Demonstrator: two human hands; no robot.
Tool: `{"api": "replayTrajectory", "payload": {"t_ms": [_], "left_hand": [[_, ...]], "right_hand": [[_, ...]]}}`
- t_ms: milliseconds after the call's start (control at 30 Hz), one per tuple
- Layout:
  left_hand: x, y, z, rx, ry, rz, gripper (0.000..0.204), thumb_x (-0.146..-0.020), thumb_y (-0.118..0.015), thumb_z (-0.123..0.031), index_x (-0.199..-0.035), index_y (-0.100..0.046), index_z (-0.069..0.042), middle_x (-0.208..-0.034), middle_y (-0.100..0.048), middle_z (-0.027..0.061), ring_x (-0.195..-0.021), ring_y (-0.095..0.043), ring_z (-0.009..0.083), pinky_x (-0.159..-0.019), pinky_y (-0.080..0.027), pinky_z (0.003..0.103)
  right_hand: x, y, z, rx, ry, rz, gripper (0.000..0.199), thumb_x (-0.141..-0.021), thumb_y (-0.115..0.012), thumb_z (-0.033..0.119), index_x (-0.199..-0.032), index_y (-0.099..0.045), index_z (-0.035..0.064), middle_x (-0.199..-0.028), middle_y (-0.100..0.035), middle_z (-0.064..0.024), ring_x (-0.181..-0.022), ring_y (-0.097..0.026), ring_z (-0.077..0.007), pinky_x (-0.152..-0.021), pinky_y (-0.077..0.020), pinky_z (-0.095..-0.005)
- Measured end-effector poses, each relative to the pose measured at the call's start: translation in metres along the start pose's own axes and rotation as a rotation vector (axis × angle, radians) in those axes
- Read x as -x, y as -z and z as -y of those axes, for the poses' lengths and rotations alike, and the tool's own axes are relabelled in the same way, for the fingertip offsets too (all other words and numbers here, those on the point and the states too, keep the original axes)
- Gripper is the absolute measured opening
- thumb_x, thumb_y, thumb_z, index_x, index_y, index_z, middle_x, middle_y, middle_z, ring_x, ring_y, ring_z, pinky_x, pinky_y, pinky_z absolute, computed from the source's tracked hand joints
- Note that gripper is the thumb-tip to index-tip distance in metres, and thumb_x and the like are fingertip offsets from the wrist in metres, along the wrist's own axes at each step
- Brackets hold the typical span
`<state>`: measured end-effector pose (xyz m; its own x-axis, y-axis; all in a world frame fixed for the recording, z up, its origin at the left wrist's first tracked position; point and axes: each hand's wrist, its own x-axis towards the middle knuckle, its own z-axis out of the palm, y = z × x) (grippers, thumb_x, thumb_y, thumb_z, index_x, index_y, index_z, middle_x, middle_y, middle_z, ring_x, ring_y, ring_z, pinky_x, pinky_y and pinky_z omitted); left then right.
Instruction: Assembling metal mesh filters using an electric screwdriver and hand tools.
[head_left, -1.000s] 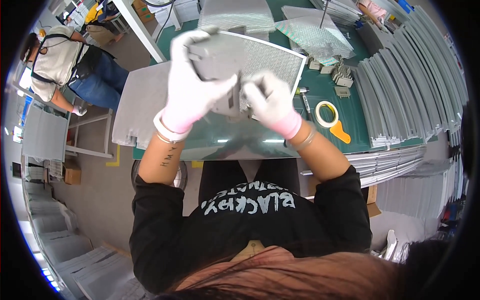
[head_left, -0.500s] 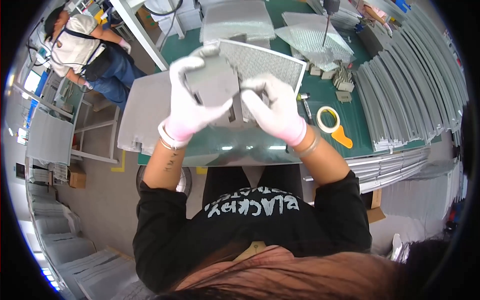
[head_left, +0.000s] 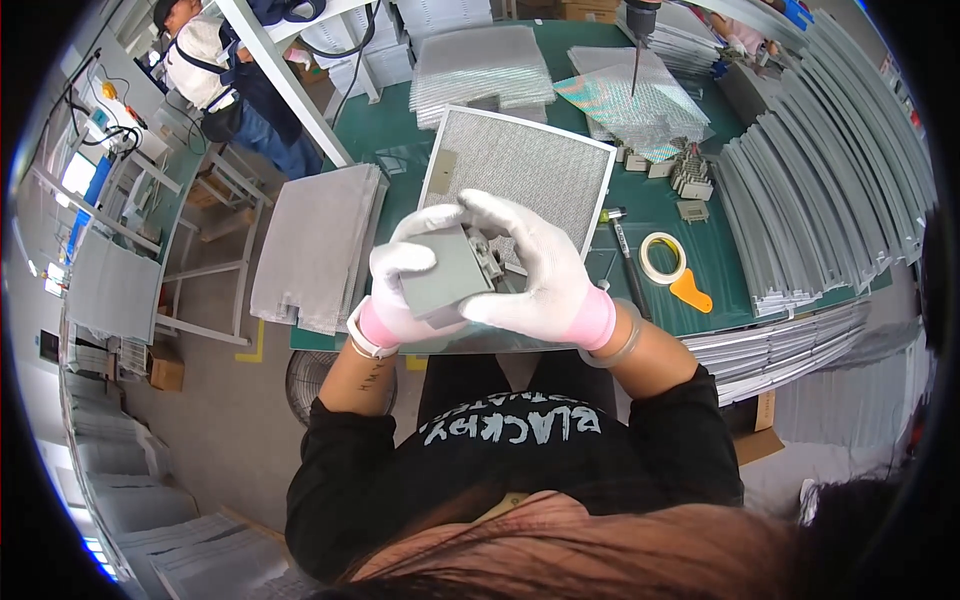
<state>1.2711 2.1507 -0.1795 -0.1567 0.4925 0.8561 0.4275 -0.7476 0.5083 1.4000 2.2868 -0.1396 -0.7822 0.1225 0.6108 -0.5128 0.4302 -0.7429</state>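
Both my hands wear white gloves with pink cuffs and meet in front of me over the near edge of the table. Between them is a grey block-like stack of metal pieces (head_left: 440, 270) with a flat face and notched edges on its right side. My left hand (head_left: 388, 300) wraps its left and lower side, the thumb lying across the flat face. My right hand (head_left: 550, 275) curves round the right side, fingers over the notched edge. Just beyond lies a white-framed mesh filter panel (head_left: 540, 160), its near part hidden by my hands.
On the green table (head_left: 400, 150) lie a tape roll (head_left: 645, 262), an orange-handled tool (head_left: 692, 293), a marker (head_left: 620, 237) and small metal parts (head_left: 690, 178). Grey panels stand at right (head_left: 820, 190); others lie at left (head_left: 315, 240). A power screwdriver (head_left: 641, 20) hangs above. Another person (head_left: 235, 100) stands far left.
My hands have drawn the grey stack nearer and lower, and tilted it. More of the filter panel shows. The view has shifted, and the other person at left has turned and moved.
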Motion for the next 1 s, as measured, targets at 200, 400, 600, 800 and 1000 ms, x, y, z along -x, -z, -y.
{"api": "replayTrajectory", "payload": {"t_ms": [200, 400, 600, 800, 1000], "left_hand": [[0.02, 0.0, -0.007, -0.023, 0.107, -0.024, 0.082, -0.068, -0.088, 0.001, -0.132, -0.04, -0.019, -0.142, -0.041, 0.0197, -0.122, -0.058, 0.0352, -0.096, -0.056, 0.042], [0.047, 0.009, -0.007, 0.078, 0.477, -0.111, 0.078, -0.068, -0.088, 0.0, -0.131, -0.045, -0.019, -0.135, -0.046, 0.019, -0.115, -0.061, 0.0301, -0.092, -0.056, 0.04], [0.016, -0.005, -0.007, -0.245, -0.086, -0.036, 0.082, -0.068, -0.089, -0.002, -0.132, -0.04, -0.018, -0.132, -0.048, 0.0182, -0.115, -0.06, 0.0299, -0.092, -0.055, 0.039], [0.025, -0.005, -0.009, -0.404, -0.087, -0.069, 0.083, -0.067, -0.09, -0.004, -0.13, -0.038, -0.018, -0.131, -0.049, 0.0192, -0.119, -0.058, 0.0306, -0.092, -0.055, 0.038], [0.031, 0.001, -0.01, -0.509, -0.049, -0.04, 0.082, -0.067, -0.088, -0.001, -0.13, -0.038, -0.017, -0.131, -0.049, 0.0191, -0.119, -0.057, 0.0322, -0.093, -0.054, 0.039]], "right_hand": [[0.005, 0.0, -0.003, -0.033, 0.084, 0.072, 0.083, -0.073, -0.081, 0.02, -0.145, -0.044, 0.0011, -0.126, -0.057, -0.0157, -0.114, -0.059, -0.0278, -0.099, -0.0456, -0.0367], [0.006, -0.004, -0.014, -0.094, 0.148, 0.075, 0.076, -0.079, -0.075, 0.025, -0.143, -0.044, -0.001, -0.123, -0.057, -0.0193, -0.11, -0.058, -0.035, -0.099, -0.0445, -0.042], [0.009, -0.005, -0.018, -0.097, 0.129, 0.115, 0.073, -0.08, -0.073, 0.023, -0.143, -0.044, -0.0009, -0.13, -0.055, -0.0201, -0.118, -0.056, -0.0357, -0.104, -0.043, -0.0421], [0.014, -0.009, -0.024, -0.137, 0.14, 0.115, 0.068, -0.084, -0.07, 0.023, -0.143, -0.045, -0.0013, -0.135, -0.053, -0.0202, -0.124, -0.054, -0.0353, -0.107, -0.0418, -0.0423], [0.016, -0.011, -0.032, -0.192, 0.086, 0.164, 0.066, -0.092, -0.062, 0.03, -0.145, -0.041, -0.003, -0.142, -0.049, -0.0217, -0.13, -0.05, -0.0351, -0.111, -0.0384, -0.0429]]}}
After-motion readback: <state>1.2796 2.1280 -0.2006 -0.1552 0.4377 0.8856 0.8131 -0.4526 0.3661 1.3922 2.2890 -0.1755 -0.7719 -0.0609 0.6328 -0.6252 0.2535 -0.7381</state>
